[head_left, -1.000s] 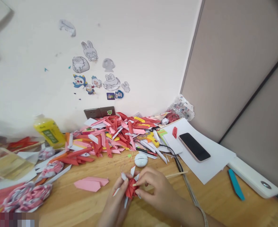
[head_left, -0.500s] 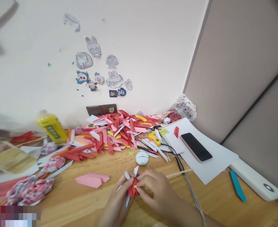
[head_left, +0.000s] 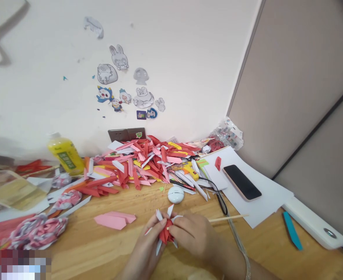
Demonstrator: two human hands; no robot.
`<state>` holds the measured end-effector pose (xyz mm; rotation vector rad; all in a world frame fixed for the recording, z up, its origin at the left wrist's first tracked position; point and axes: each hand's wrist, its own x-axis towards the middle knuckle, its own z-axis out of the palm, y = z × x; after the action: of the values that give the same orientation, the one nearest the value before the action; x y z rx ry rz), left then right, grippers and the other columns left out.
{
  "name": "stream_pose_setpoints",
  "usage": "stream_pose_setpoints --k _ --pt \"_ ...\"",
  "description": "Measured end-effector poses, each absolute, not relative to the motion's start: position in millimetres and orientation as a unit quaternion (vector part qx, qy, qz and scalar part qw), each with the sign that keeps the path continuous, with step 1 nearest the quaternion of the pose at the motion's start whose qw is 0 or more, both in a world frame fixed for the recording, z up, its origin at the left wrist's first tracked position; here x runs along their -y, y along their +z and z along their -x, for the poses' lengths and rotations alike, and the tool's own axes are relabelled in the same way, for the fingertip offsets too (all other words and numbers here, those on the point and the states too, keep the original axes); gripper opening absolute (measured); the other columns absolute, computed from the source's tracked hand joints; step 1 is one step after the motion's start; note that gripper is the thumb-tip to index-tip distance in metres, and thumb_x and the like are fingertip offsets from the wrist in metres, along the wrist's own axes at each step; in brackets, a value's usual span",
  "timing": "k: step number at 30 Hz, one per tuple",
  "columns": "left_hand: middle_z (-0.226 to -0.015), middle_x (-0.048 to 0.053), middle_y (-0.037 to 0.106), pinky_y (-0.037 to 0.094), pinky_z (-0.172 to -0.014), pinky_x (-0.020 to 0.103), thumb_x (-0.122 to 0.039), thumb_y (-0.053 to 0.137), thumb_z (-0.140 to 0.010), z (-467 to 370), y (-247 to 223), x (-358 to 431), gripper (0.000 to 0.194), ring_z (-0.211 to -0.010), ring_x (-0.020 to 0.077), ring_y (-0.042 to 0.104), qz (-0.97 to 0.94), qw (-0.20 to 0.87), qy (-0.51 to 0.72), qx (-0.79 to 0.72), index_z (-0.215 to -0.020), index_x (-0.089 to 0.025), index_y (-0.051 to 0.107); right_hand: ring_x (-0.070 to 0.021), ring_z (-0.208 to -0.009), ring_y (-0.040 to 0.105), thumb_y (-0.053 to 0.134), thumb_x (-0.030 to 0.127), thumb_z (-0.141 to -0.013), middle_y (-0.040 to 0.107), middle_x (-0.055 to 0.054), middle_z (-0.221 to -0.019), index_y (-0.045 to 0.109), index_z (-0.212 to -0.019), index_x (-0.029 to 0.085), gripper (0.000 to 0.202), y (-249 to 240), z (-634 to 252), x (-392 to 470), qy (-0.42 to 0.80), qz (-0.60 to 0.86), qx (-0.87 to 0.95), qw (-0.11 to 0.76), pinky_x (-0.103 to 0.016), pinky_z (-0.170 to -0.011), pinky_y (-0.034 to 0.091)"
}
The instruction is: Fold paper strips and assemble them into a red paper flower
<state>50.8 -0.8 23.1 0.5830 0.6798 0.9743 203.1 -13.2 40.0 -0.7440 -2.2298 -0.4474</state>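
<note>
My left hand (head_left: 149, 239) is closed on a folded-paper piece (head_left: 165, 232), red in the middle with white pointed strips sticking out around it. Closed against the right side of the red middle is my right hand (head_left: 193, 235). It grips a thin wooden stick (head_left: 228, 219), whose long end juts out to the right behind the hand. The stick's pale tip seems to touch the red paper, though my fingers partly cover it. To the left, a pink folded paper piece (head_left: 115, 220) lies on the wooden table (head_left: 84, 249). A white rounded case (head_left: 175, 194) sits just beyond my hands.
Behind lies a heap of red, pink, white and yellow folded strips (head_left: 136, 163), with a yellow glue gun (head_left: 190, 171). A yellow bottle (head_left: 65, 153) leans at left. On the right are a phone (head_left: 242, 182) on white paper, a cable (head_left: 222, 202) and a blue strip (head_left: 292, 230).
The stick's free end has shifted to the right and slightly down. My right fingers have curled in closer to the red paper. The view has turned slightly left.
</note>
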Motion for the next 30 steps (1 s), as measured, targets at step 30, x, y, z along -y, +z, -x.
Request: stream_pose_setpoints --k 30 --pt "-0.066 -0.002 0.061 0.044 -0.063 0.022 -0.033 0.079 -0.061 -51.2 23.1 2.6 0.022 -0.065 0.0127 0.056 -0.288 0.78 0.443 -0.334 -0.071 -0.018 0.066 -0.0135 -0.059 0.05 0.031 0.019 -0.095 0.058 -0.004 -0.075 0.054 -0.082 0.016 0.027 30.1 -201.7 9.1 -0.049 0.365 0.873 0.319 -0.025 -0.05 0.034"
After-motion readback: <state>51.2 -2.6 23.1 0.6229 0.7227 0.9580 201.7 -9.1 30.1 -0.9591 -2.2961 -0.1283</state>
